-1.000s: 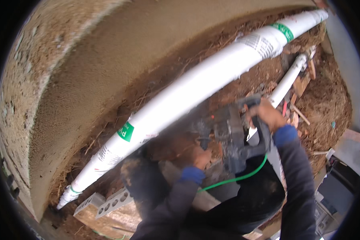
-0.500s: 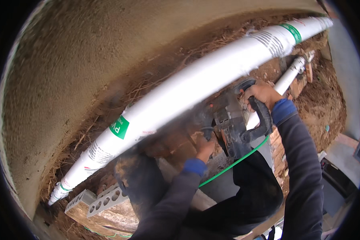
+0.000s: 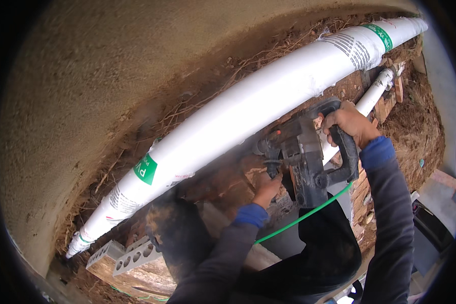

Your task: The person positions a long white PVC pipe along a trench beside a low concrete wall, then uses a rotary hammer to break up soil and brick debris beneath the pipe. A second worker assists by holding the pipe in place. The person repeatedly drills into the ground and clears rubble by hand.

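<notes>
A dark, dusty rotary hammer with a green cord is held between my two hands. My right hand is wrapped round its looped rear handle. My left hand grips its side handle near the front. The tool points left, toward broken brick and masonry beneath a large white pipe. Haze blurs that spot, and the tip of the bit cannot be made out. The large pipe is wrapped in film with green labels and runs from lower left to upper right.
A thinner white pipe passes behind the tool. Hollow grey blocks lie at lower left. A rough wall rises beyond the large pipe, with roots and soil along its foot. My dark-trousered knee is below the tool.
The view has shifted slightly, so pipe, hands and tool sit a little differently in the picture. Both hands keep their hold on the rotary hammer.
</notes>
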Motion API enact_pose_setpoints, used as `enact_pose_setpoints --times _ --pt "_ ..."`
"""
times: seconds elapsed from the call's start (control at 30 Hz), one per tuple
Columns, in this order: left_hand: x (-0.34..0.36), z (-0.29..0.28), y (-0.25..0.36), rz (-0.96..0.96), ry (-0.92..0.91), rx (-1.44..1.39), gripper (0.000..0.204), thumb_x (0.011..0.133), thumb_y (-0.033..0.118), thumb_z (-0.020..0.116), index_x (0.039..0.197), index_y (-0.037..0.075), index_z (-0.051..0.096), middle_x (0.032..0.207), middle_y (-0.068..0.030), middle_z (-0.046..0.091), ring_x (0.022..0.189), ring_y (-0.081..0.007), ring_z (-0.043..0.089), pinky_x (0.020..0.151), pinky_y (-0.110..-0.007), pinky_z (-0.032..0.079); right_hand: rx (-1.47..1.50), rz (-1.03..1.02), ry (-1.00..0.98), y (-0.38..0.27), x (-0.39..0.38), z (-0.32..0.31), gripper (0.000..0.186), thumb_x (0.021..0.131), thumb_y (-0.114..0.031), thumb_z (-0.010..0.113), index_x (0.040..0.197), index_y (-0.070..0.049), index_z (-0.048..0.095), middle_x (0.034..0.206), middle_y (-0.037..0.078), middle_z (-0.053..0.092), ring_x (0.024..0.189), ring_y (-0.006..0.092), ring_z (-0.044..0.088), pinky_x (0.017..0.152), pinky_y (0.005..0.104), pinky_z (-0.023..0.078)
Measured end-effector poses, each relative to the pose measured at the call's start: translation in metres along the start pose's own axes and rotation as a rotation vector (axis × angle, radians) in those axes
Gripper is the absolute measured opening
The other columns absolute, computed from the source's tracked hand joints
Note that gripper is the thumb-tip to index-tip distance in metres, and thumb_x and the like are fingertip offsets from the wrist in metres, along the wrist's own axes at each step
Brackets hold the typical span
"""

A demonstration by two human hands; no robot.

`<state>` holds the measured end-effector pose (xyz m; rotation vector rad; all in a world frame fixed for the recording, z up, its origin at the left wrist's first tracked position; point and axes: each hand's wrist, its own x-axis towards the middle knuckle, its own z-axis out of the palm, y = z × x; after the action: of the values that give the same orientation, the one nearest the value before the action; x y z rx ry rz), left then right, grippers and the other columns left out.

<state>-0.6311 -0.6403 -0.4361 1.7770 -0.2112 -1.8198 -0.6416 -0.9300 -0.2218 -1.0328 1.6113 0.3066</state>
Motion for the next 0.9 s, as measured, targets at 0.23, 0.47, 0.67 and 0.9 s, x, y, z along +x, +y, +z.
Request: enact_pose_setpoints --times 0.23,0.47,0.67,0.9 --pt "0.018 -0.019 -0.007 -0.239 -0.059 -0.185 0.028 0.097 0.029 0.072 0.100 0.002 0.067 0.078 -0.0059 0.065 0.066 -0.0169 0.062 0.058 -0.036 0.049 0.039 0.167 -0.064 -0.006 0.038 0.028 0.023 0.076 0.005 0.064 0.099 0.005 0.060 0.071 0.014 0.065 0.055 0.0234 0.063 0.045 0.0369 0.051" --pt "-0.037 -0.028 0.052 -0.119 -0.022 -0.035 0.029 0.098 0.027 0.070 0.113 0.003 0.066 0.089 -0.0053 0.068 0.073 -0.0149 0.064 0.065 -0.034 0.050 -0.056 -0.084 0.015 0.006 -0.019 0.018 0.018 0.072 0.004 0.068 0.089 0.005 0.064 0.069 0.013 0.067 0.049 0.0205 0.063 0.043 0.0333 0.050" --pt "-0.043 -0.023 0.038 -0.030 -0.003 -0.024 0.029 0.095 0.024 0.072 0.113 0.003 0.064 0.084 -0.0073 0.067 0.070 -0.0166 0.064 0.062 -0.035 0.050 0.011 -0.058 0.102 0.011 -0.046 0.026 0.014 0.073 0.004 0.066 0.087 0.005 0.064 0.063 0.010 0.063 0.046 0.0192 0.061 0.042 0.0323 0.048" --pt "-0.012 -0.012 -0.011 -0.223 -0.097 -0.295 0.024 0.094 0.015 0.068 0.115 0.005 0.064 0.079 -0.0060 0.065 0.064 -0.0162 0.062 0.053 -0.034 0.045 -0.193 -0.411 0.075 0.025 -0.060 0.075 0.023 0.074 -0.003 0.066 0.091 0.012 0.070 0.069 0.017 0.068 0.051 0.0224 0.065 0.050 0.0349 0.053"
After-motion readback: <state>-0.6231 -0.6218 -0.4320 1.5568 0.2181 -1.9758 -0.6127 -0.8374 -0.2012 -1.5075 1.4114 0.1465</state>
